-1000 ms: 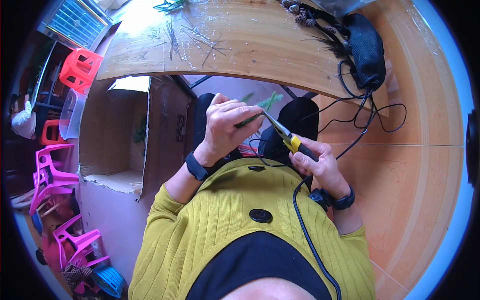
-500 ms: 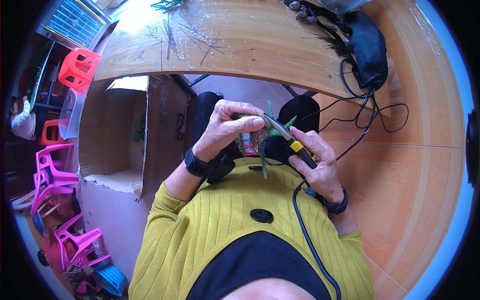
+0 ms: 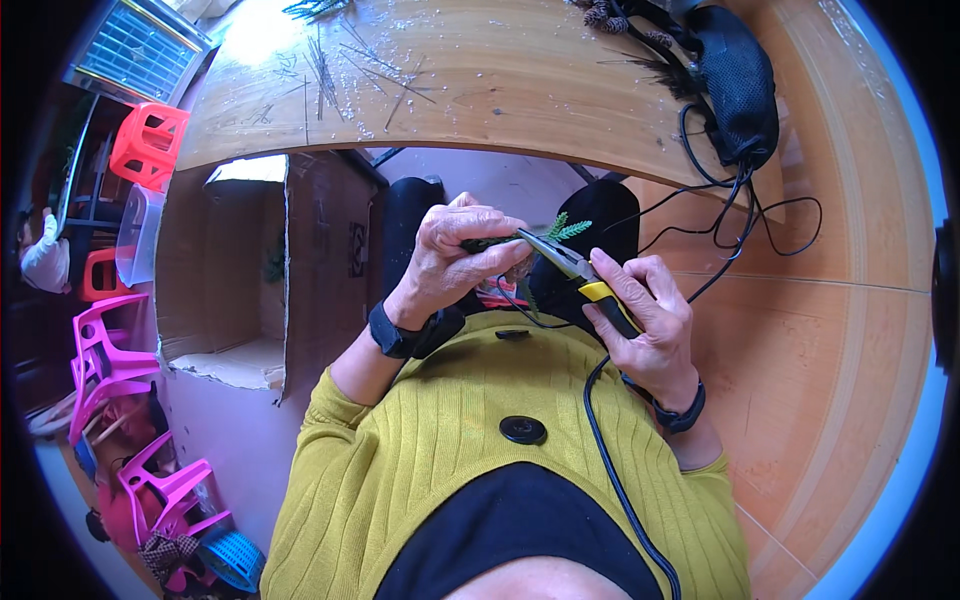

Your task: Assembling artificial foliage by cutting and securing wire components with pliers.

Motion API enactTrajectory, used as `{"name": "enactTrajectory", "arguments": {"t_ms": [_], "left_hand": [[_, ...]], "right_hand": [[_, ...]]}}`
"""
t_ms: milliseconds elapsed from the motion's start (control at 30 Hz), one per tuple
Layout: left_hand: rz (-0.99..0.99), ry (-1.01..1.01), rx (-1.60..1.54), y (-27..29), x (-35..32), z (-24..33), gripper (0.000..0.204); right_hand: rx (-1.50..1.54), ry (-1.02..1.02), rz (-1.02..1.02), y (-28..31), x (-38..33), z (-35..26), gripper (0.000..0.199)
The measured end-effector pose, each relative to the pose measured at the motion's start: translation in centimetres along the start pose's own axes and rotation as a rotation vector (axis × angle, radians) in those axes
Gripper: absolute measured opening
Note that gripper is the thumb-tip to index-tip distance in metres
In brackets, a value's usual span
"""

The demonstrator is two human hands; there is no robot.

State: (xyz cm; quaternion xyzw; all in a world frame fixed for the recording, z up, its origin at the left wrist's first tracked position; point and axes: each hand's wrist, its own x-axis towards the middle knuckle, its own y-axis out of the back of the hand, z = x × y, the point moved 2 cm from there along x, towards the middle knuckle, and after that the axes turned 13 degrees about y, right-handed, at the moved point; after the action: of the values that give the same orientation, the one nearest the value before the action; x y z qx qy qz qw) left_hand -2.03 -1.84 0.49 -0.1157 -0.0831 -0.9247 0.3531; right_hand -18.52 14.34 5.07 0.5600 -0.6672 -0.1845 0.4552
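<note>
Pliers [image 3: 570, 263] lie slightly flatter than half a second ago; right hand [image 3: 655, 308] a touch further right, fingers wrapped round the handles. Green sprig [image 3: 570, 228] mid-frame, pinched by the left hand [image 3: 455, 245], plier nose at those fingertips. I judge this piece unfinished; bent or cut, I can't tell. Thin loose stems [image 3: 320, 80], upper left, lie on the table [image 3: 540, 100].

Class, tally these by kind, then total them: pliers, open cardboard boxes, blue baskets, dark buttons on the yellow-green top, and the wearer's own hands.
Pliers: 1
Open cardboard box: 1
Blue basket: 1
Dark buttons: 2
Hands (left hand, right hand): 2
Total: 7
</note>
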Motion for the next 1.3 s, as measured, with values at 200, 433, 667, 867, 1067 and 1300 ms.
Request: {"name": "enactTrajectory", "arguments": {"t_ms": [200,433,667,867,1067,1300], "left_hand": [[0.160,-0.185,0.618,-0.1,-0.2,0.5,0.011],[0.214,0.161,0.239,-1.1,-0.9,-0.9,0.010],[-0.036,0.582,-0.727,-0.9,-1.1,-2.1,0.012],[-0.239,0.649,-1.119,-1.8,-1.4,-3.0,0.015],[-0.272,0.656,-0.981,-1.6,-0.8,-2.4,0.013],[0.022,-0.094,0.666,-0.4,0.0,0.1,0.013]], "right_hand": [[0.540,-0.351,-0.006,-0.9,-0.1,1.4,0.055],[0.528,-0.397,-0.017,-1.6,-0.2,1.0,0.056],[0.162,0.012,0.007,0.0,0.3,1.0,0.057],[0.059,0.134,-0.013,1.0,1.0,1.2,0.056],[0.132,0.085,-0.008,0.7,0.7,1.2,0.054],[0.900,-0.703,-0.078,-1.1,-0.8,2.6,0.053]]}}
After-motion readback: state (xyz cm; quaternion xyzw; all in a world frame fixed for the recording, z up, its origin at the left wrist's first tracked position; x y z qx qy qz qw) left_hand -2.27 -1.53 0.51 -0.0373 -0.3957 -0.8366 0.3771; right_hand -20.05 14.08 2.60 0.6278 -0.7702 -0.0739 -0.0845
